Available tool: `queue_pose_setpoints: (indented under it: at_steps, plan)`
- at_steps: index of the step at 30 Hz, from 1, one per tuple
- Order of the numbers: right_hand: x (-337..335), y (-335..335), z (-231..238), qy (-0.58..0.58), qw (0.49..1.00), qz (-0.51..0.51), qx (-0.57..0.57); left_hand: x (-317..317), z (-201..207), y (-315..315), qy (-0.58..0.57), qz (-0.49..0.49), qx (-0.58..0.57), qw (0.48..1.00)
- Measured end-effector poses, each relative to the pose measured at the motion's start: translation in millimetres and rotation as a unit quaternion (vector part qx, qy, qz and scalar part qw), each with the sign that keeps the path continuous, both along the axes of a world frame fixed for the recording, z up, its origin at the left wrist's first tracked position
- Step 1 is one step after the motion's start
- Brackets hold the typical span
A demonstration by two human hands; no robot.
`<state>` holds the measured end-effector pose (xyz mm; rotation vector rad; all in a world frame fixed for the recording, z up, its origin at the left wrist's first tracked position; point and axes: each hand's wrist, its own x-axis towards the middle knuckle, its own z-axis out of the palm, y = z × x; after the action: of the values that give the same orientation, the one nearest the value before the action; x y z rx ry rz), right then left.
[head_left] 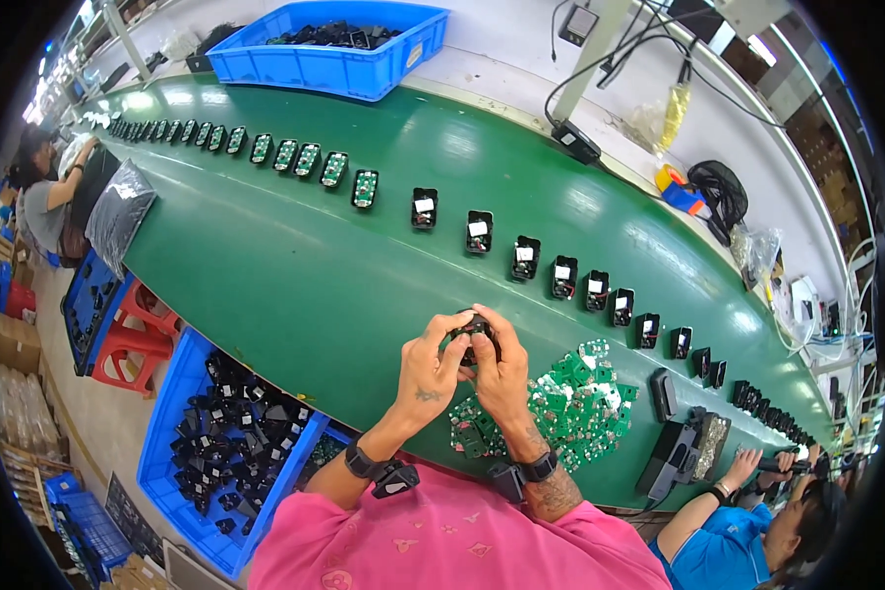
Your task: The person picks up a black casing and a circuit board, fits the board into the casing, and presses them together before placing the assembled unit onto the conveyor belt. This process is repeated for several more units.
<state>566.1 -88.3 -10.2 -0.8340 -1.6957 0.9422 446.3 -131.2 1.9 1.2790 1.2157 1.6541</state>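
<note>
Grip curled round a case (476,325), left hand (429,362) and right hand (502,370) together, thumbs on it; boards (585,401) heaped alongside.

A head-worn fisheye camera is looking down at near range on left hand (427,370), right hand (501,372) and tabletop (295,285).
</note>
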Motion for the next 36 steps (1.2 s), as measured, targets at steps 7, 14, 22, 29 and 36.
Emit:
queue_pose_setpoints:
  at_steps: [7,14,22,29,36]
  plan:
    - [10,-21,2,-0.128,0.989,-0.032,-0.068,-94,-16,72,0.06,0.045,-0.015,0.997]
    - [79,-30,7,-0.187,0.971,-0.151,0.01,-159,-28,200,0.226,0.126,-0.013,0.966]
    - [74,-54,-13,-0.413,0.898,-0.125,0.085,-144,-21,216,0.495,0.191,-0.001,0.848]
    - [58,-48,-23,-0.383,0.918,-0.079,0.068,-126,-4,191,0.626,0.03,-0.076,0.776]
    - [72,-31,-21,-0.099,0.988,-0.11,-0.054,-95,4,151,0.538,0.146,0.086,0.826]
